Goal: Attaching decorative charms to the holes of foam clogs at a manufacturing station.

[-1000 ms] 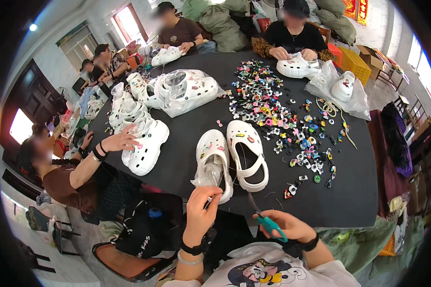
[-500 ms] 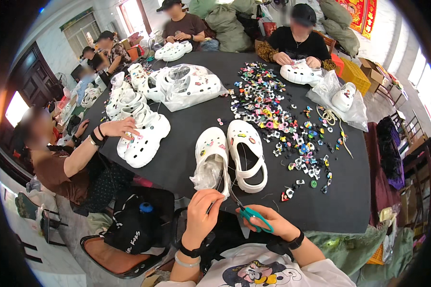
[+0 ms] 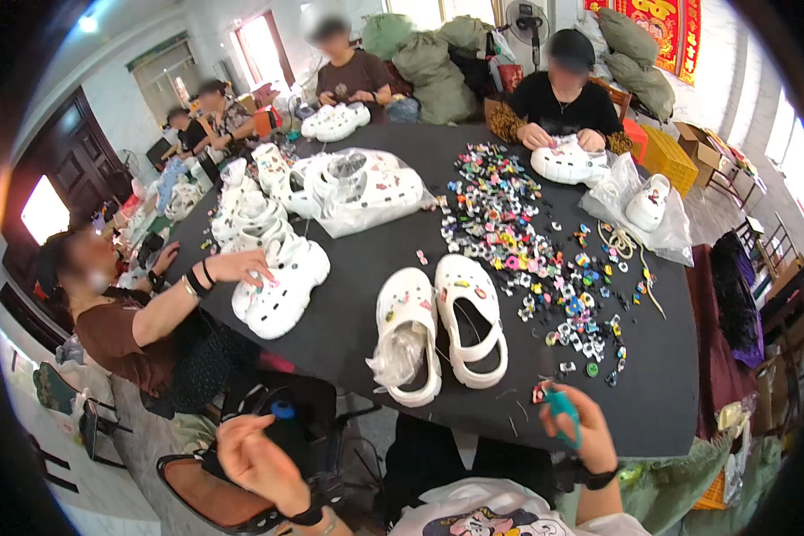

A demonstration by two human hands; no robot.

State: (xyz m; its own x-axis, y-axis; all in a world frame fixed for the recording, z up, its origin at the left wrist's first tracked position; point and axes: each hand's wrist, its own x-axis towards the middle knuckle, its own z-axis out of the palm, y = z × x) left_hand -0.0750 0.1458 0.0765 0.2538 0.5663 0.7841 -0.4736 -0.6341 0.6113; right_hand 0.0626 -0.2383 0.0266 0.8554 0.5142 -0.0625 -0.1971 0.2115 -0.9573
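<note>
A pair of white clogs (image 3: 470, 318) with small charms on them stands at the near edge of the black table (image 3: 348, 322). The left clog (image 3: 406, 335) has crumpled clear plastic (image 3: 393, 357) stuffed in it. My right hand (image 3: 585, 438) is at the table's near edge, right of the pair, shut on teal-handled scissors (image 3: 563, 409). My left hand (image 3: 259, 460) hovers below and left of the table, away from the clogs, with fingers apart and nothing seen in it.
Several colourful charms (image 3: 509, 223) lie scattered across the table's middle. Bagged white shoes (image 3: 366, 188) lie behind them, and another bagged shoe (image 3: 643, 205) at right. A person at left holds a white shoe (image 3: 281, 286). Other people sit along the far side.
My left hand has let go of the plastic in the left clog and drawn back down and to the left. My right hand with the scissors has moved right.
</note>
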